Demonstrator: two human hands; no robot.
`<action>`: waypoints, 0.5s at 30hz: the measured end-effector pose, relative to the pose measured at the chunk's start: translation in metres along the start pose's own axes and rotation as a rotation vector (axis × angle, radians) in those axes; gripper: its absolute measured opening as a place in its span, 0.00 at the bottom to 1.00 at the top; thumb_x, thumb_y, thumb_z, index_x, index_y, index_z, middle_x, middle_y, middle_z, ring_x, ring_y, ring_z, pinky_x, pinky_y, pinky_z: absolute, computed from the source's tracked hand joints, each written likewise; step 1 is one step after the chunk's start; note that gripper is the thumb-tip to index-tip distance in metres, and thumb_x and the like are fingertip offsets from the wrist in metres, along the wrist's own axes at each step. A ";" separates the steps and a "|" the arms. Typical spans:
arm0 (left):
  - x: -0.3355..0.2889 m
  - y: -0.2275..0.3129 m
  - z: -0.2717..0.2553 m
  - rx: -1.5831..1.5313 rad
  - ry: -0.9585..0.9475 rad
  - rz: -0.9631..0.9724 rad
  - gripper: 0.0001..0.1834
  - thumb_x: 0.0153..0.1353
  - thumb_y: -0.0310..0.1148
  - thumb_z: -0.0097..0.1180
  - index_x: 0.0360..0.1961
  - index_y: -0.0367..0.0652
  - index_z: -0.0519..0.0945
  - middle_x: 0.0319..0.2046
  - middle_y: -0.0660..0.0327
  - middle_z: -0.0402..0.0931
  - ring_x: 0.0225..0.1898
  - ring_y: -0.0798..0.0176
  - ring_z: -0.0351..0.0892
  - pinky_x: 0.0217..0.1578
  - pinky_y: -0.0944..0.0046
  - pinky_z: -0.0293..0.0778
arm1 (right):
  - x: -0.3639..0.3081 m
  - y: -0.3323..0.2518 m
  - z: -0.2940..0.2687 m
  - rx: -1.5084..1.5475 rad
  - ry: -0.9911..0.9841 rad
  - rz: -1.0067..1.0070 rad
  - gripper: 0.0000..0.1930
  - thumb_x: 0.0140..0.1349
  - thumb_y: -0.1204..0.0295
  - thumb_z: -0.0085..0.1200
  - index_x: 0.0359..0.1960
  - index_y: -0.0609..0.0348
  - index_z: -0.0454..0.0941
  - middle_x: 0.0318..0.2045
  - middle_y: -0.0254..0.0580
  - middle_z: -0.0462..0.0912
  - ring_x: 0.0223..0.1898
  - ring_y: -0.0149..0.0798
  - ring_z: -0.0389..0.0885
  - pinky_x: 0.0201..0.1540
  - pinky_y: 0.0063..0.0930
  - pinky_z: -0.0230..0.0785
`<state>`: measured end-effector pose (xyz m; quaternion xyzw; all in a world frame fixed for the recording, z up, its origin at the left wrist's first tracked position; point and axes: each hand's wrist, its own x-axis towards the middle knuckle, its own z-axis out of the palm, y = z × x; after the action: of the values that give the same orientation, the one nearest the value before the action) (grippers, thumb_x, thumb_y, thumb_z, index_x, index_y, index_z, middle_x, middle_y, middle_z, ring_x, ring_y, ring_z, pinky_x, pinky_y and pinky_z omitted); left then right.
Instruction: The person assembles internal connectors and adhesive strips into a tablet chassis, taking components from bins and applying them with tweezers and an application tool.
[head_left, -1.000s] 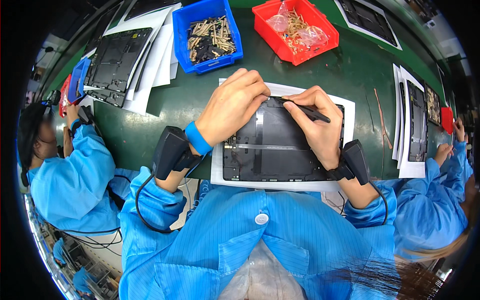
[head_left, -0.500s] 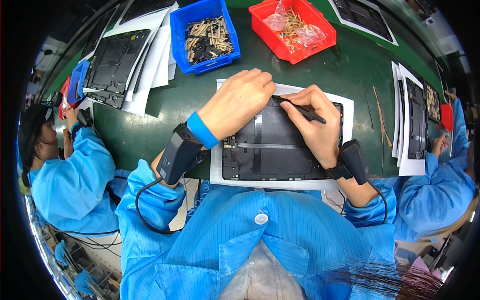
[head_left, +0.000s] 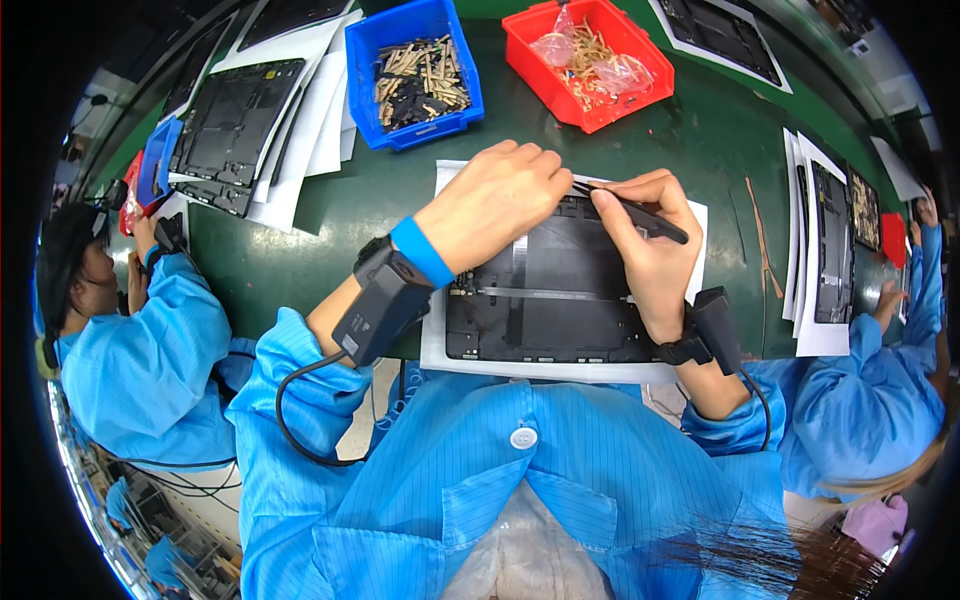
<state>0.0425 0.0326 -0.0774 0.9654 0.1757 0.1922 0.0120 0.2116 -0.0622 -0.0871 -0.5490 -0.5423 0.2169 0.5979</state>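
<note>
Left hand (head_left: 497, 205): curled at far edge of black tablet housing (head_left: 572, 270); cannot tell whether holding anything.
Right hand (head_left: 655, 258): pinching black tweezers (head_left: 663, 226), pointed toward left hand.
Tablet housing: flat on white sheet (head_left: 434, 338).
Green tabletop (head_left: 300, 270): roomy left of sheet, narrower right, toward brown strip (head_left: 766, 245).

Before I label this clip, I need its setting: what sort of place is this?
Probably an electronics workshop: there's a dark device shell, a blue bin of small parts, and blue-coated co-workers on either side.
</note>
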 end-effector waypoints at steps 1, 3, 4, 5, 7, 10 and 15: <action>-0.004 -0.006 0.001 -0.118 0.059 -0.031 0.08 0.52 0.26 0.60 0.32 0.38 0.75 0.31 0.55 0.73 0.38 0.51 0.76 0.41 0.56 0.73 | 0.003 -0.009 -0.003 0.024 -0.013 0.060 0.06 0.60 0.80 0.61 0.31 0.68 0.75 0.34 0.41 0.80 0.34 0.32 0.81 0.39 0.23 0.72; -0.016 -0.015 -0.002 -0.358 0.235 -0.146 0.09 0.56 0.26 0.61 0.38 0.39 0.77 0.34 0.56 0.75 0.39 0.51 0.77 0.41 0.55 0.74 | 0.009 -0.012 -0.007 0.081 -0.034 0.058 0.05 0.63 0.80 0.57 0.31 0.68 0.75 0.36 0.41 0.80 0.36 0.33 0.81 0.41 0.24 0.72; -0.019 -0.015 -0.008 -0.383 0.278 -0.237 0.08 0.57 0.26 0.61 0.37 0.38 0.78 0.32 0.56 0.76 0.34 0.52 0.77 0.38 0.56 0.73 | 0.012 -0.013 -0.012 0.137 -0.048 0.066 0.06 0.66 0.79 0.54 0.31 0.68 0.75 0.38 0.41 0.79 0.38 0.33 0.81 0.43 0.24 0.71; -0.027 -0.011 -0.016 -0.327 0.267 -0.321 0.07 0.56 0.26 0.61 0.36 0.39 0.79 0.30 0.56 0.77 0.32 0.53 0.77 0.36 0.57 0.72 | 0.017 -0.017 -0.016 0.116 -0.093 0.019 0.06 0.68 0.78 0.49 0.33 0.67 0.76 0.40 0.43 0.78 0.42 0.36 0.82 0.44 0.26 0.70; -0.044 0.002 -0.022 -0.183 0.251 -0.341 0.07 0.56 0.25 0.61 0.37 0.41 0.81 0.26 0.59 0.77 0.29 0.56 0.76 0.32 0.59 0.69 | 0.028 -0.025 -0.019 -0.064 -0.219 -0.049 0.04 0.66 0.80 0.49 0.35 0.66 0.76 0.40 0.45 0.77 0.42 0.39 0.82 0.43 0.28 0.71; -0.058 0.024 -0.011 -0.113 0.214 -0.279 0.13 0.55 0.26 0.61 0.43 0.45 0.83 0.21 0.62 0.76 0.26 0.60 0.75 0.28 0.61 0.65 | 0.037 -0.016 -0.009 -0.334 -0.416 -0.178 0.07 0.59 0.80 0.54 0.40 0.63 0.79 0.38 0.46 0.77 0.39 0.46 0.82 0.41 0.34 0.72; -0.053 0.037 0.001 0.045 0.124 -0.321 0.20 0.54 0.29 0.62 0.50 0.46 0.82 0.15 0.64 0.73 0.19 0.63 0.73 0.27 0.62 0.65 | 0.046 0.006 0.005 -0.470 -0.634 -0.146 0.09 0.55 0.74 0.61 0.38 0.61 0.81 0.34 0.41 0.79 0.37 0.49 0.80 0.38 0.39 0.71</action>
<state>0.0099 -0.0207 -0.0946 0.9114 0.3321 0.2429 0.0099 0.2234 -0.0190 -0.0742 -0.5366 -0.7724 0.2028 0.2728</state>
